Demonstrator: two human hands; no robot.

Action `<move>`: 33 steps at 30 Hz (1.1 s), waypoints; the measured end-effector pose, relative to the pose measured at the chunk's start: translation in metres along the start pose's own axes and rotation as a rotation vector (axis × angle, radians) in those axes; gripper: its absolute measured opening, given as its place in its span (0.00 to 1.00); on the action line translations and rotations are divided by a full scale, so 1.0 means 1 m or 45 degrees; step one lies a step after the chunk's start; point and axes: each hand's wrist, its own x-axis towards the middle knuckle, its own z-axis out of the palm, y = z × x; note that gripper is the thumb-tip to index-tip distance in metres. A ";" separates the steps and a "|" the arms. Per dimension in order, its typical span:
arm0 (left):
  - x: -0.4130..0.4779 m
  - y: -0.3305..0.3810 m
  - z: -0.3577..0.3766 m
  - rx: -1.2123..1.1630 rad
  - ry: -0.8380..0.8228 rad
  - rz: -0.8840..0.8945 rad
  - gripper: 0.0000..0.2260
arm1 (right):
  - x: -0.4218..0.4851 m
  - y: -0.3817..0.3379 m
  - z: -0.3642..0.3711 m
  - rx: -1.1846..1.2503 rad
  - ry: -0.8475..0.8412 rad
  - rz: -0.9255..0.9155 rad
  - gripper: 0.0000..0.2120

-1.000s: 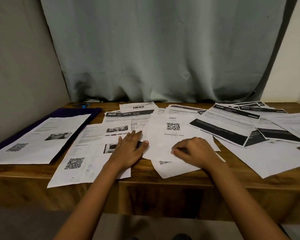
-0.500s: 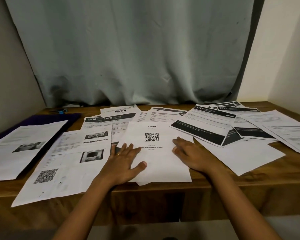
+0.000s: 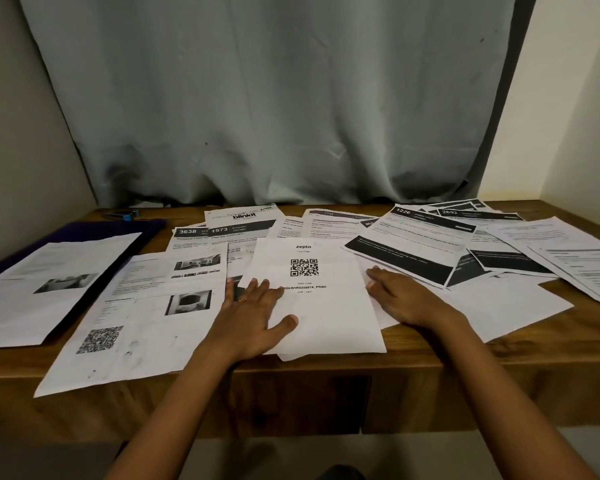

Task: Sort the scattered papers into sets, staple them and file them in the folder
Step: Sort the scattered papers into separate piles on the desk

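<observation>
White black-printed papers (image 3: 326, 317), purple folder (image 3: 84, 230), brown woodgrain desk (image 3: 499, 358), grey-green curtain (image 3: 274, 98).

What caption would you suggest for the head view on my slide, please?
Left hand flat on the zepto sheet, right hand at its right edge, papers scattered across the desk.

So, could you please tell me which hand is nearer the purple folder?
Left. The left hand presses the zepto sheet, right of the purple folder; the right hand lies farther right.
</observation>
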 end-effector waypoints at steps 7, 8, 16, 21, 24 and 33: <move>-0.003 0.001 0.004 -0.084 0.007 -0.047 0.43 | -0.033 0.004 -0.001 0.025 0.099 -0.008 0.23; -0.002 0.001 0.004 -0.092 0.008 -0.047 0.43 | -0.039 0.003 -0.001 0.017 0.103 -0.013 0.22; -0.005 0.004 0.002 -0.170 0.028 -0.067 0.45 | -0.094 0.002 -0.008 0.020 0.085 -0.065 0.27; -0.006 0.006 0.000 -0.162 0.029 -0.060 0.38 | -0.112 -0.008 -0.003 -0.040 0.055 -0.157 0.41; -0.007 0.006 -0.003 -0.172 0.008 -0.060 0.38 | -0.114 -0.007 0.001 -0.100 0.049 -0.126 0.47; -0.019 0.019 -0.011 -0.079 -0.096 -0.057 0.38 | -0.124 -0.014 -0.001 0.142 0.360 0.007 0.38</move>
